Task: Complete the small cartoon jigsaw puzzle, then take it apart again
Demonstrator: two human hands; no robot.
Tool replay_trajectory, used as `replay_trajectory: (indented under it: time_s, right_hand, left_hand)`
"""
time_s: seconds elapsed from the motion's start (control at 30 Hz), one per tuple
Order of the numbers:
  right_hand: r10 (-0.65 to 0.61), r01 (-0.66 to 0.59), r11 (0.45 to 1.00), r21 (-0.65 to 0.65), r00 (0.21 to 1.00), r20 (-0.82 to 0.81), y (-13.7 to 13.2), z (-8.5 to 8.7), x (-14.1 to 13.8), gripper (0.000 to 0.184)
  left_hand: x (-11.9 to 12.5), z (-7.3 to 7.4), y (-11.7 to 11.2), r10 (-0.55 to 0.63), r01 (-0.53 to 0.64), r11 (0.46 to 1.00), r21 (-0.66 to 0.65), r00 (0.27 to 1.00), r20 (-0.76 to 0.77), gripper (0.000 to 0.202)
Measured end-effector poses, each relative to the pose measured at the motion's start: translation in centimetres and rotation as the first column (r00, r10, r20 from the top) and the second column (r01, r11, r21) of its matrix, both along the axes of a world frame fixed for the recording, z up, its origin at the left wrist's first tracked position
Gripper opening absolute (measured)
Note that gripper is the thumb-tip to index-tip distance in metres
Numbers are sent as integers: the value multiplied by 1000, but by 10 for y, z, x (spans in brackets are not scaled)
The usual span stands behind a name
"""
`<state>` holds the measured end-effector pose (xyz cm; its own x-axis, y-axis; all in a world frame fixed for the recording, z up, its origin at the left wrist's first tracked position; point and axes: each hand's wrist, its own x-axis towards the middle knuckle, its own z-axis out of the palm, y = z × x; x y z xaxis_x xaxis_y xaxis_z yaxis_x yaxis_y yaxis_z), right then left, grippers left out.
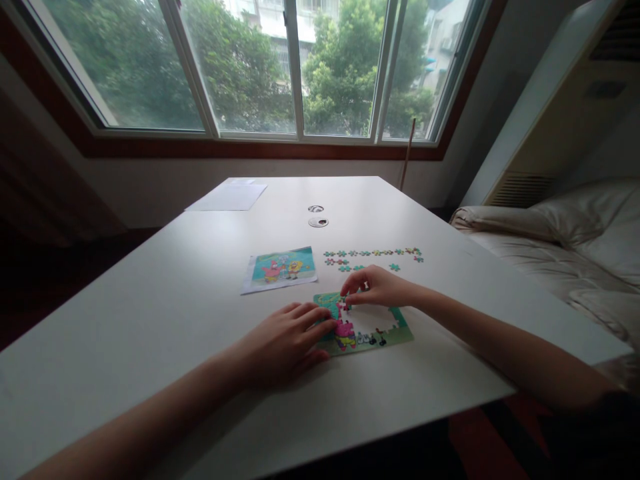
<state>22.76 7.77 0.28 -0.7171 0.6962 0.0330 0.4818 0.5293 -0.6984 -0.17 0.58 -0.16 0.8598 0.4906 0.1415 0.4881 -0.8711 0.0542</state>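
Observation:
A partly filled cartoon jigsaw puzzle (380, 330) lies on the white table (150, 313) in front of me. My left hand (283, 343) rests flat on the table with its fingers stretched out onto the puzzle's left edge. My right hand (377, 288) hovers over the puzzle's top edge, fingertips pinched on a small puzzle piece (346, 305) pressed at the picture. Several loose puzzle pieces (373, 257) lie in rows just beyond my right hand. A printed reference picture (280, 268) of the same cartoon lies to the left of them.
Sheets of paper (227, 197) lie at the table's far left corner. Two round cable holes (318, 217) sit in the tabletop's middle. A cushioned sofa (565, 247) stands close on the right. A thin stick (406, 157) leans by the window behind the table.

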Motion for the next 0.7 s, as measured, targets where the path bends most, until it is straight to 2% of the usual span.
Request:
replay_trajectory:
  time_s: [0.37, 0.53, 0.7]
  right_hand:
    - [-55, 42, 975, 220, 997, 53, -6, -4, -6, 20]
    - [-101, 83, 960, 268, 993, 56, -4, -4, -5, 15]
    - [-7, -19, 953, 302, 996, 84, -6, -2, -4, 18]
  left_hand:
    - [-1, 0, -1, 0, 0, 1000, 22, 1000, -16, 39]
    - [-1, -1, 0, -5, 5, 1000, 24, 1000, -6, 39]
    - [0, -1, 0, -4, 4, 1000, 16, 1000, -11, 39]
